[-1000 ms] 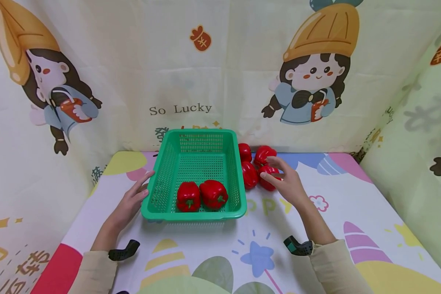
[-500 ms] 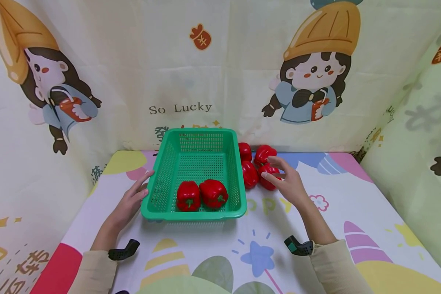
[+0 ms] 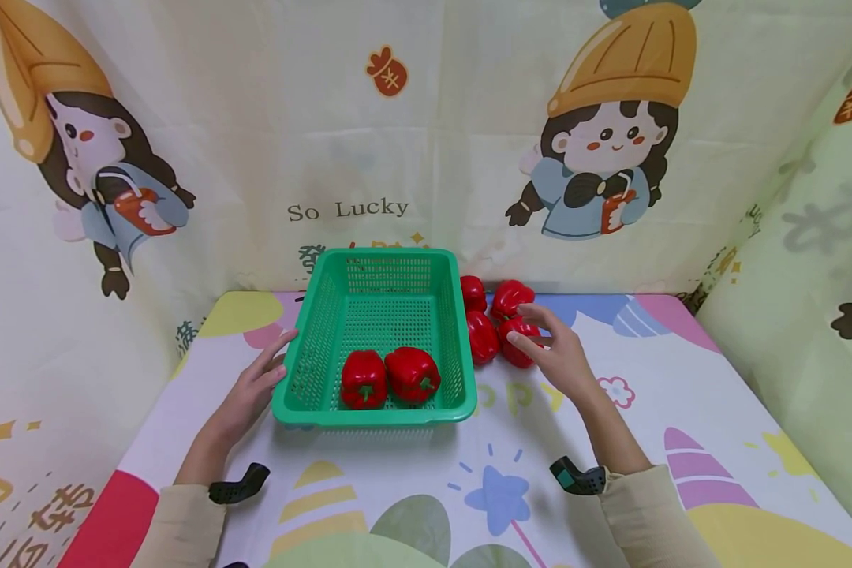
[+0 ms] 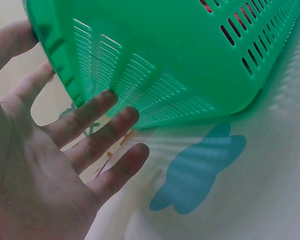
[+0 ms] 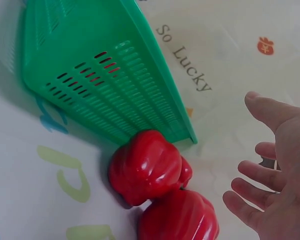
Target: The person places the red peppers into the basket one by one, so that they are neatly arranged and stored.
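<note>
A green plastic basket [image 3: 376, 416] stands on the table with two red bell peppers inside, one on the left [image 3: 364, 380] and one on the right [image 3: 413, 375], near its front wall. My left hand [image 3: 248, 394] touches the basket's left rim with its fingers spread and fairly straight, as the left wrist view shows the hand [image 4: 55, 145] beside the slotted wall. To the right of the basket lie several more red bell peppers [image 3: 483, 338]. Over the nearest of these, my right hand [image 3: 559, 355] hovers with loosely bent fingers apart, holding nothing in the right wrist view.
A patterned cloth covers the table [image 3: 426, 473]. Printed curtains [image 3: 468, 158] rise directly behind the basket and at both sides. A black wrist device [image 3: 240, 484] is strapped to the left wrist, and a similar one [image 3: 577, 476] to the right.
</note>
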A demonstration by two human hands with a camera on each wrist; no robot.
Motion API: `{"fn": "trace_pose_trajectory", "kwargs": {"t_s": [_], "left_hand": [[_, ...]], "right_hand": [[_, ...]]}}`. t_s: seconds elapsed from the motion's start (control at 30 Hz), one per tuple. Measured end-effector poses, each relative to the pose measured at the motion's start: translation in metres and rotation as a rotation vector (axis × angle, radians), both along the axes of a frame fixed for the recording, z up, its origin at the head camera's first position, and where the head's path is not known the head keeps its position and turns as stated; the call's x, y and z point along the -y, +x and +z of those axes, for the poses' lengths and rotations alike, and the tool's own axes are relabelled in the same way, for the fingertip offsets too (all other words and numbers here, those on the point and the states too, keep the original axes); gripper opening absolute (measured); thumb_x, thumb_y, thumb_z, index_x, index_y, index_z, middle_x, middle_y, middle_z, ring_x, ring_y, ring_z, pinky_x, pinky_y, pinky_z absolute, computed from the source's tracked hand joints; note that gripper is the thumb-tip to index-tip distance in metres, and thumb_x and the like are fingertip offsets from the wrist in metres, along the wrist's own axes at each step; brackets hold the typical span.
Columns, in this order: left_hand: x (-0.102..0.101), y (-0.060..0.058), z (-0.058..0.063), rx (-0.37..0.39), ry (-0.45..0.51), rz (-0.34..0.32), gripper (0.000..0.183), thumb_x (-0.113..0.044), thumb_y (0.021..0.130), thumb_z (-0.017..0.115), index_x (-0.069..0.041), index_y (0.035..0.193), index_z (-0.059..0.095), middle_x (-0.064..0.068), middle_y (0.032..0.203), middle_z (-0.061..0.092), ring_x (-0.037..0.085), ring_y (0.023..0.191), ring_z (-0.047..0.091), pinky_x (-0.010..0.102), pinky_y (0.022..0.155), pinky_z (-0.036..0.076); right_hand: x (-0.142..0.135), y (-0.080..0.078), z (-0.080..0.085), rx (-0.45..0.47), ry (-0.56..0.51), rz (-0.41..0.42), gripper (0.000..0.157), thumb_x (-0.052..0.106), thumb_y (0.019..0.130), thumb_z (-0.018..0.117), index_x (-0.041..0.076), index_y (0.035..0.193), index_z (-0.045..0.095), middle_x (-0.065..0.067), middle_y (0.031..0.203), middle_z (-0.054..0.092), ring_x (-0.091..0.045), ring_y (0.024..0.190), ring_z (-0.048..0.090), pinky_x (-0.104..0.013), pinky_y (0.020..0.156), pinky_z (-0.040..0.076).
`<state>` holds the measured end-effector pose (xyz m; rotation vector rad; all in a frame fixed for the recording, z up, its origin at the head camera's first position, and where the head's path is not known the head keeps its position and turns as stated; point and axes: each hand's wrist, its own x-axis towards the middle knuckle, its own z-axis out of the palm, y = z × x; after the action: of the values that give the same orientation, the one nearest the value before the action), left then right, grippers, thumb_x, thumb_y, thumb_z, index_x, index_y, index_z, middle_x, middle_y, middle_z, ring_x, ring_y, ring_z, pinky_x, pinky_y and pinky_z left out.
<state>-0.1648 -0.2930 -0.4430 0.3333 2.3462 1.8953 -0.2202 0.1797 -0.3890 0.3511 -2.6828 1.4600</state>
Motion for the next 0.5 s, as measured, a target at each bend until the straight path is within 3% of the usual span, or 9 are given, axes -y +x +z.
{"fn": "trace_pose_trajectory", "kwargs": {"t_s": [0.13, 0.37, 0.5], "left_hand": [[-0.0002, 0.0005, 0.0, 0.007, 0.0, 0.006, 0.054, -0.031, 0.104, 0.034, -0.029, 0.155, 0.018, 0.005, 0.164, 0.005, 0.006, 0.135, 0.029, 0.069, 0.112, 0.015], [0.0, 0.0011, 0.001, 0.005, -0.012, 0.005, 0.053, -0.031, 0.105, 0.033, -0.03, 0.155, 0.017, 0.006, 0.163, 0.01, -0.003, 0.129, 0.033, 0.065, 0.112, 0.02], [-0.0016, 0.001, 0.0021, 0.006, -0.012, 0.008, 0.054, -0.031, 0.105, 0.034, -0.029, 0.155, 0.017, 0.005, 0.163, 0.009, 0.005, 0.135, 0.031, 0.065, 0.113, 0.019]], "right_hand": [[-0.0004, 0.0004, -0.0007, 0.004, -0.004, -0.005, 0.063, 0.038, 0.09, 0.066, 0.016, 0.144, 0.042, -0.011, 0.143, 0.049, -0.034, 0.131, 0.047, -0.052, 0.094, 0.052], [-0.0015, -0.0008, -0.0007, -0.011, -0.011, -0.005, 0.061, 0.037, 0.09, 0.066, 0.016, 0.143, 0.043, -0.01, 0.142, 0.049, -0.034, 0.13, 0.047, -0.052, 0.097, 0.05], [-0.0027, -0.0023, -0.0011, -0.031, -0.009, -0.009, 0.061, 0.037, 0.091, 0.065, 0.015, 0.143, 0.043, -0.009, 0.143, 0.049, -0.032, 0.131, 0.047, -0.052, 0.099, 0.049]]}}
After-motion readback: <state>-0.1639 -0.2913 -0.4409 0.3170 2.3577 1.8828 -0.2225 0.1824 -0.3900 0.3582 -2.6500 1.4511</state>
